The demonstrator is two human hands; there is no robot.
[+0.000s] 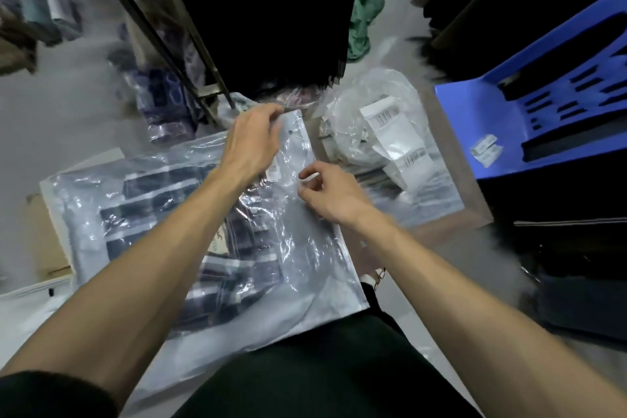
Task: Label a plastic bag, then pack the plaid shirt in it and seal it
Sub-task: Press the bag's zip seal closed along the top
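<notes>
Head view: looking down over the person's lap and both bare forearms.
Plastic bag [305,248]: clear and crinkled, lying flat in front of the person, near corner over the lap.
Plaid shirt [163,214]: dark blue and white check, folded, inside the bag, toward its left side.
Left hand [252,142]: on the bag's far edge, fingers curled, pinching the plastic at the top corner.
Right hand [330,192]: on the bag's right edge, thumb and fingertips pinching the plastic just below the left hand.
Label [273,169]: small strip half hidden under the left hand; print too blurred to read.
Sack of labels [380,125]: clear sack of white barcode tags, on the floor just right of the bag.
Blue chair [502,119]: far right, a few loose white tags on its seat.
Metal rack [190,54]: dark legs beyond the bag, with more bagged clothes at their base.
</notes>
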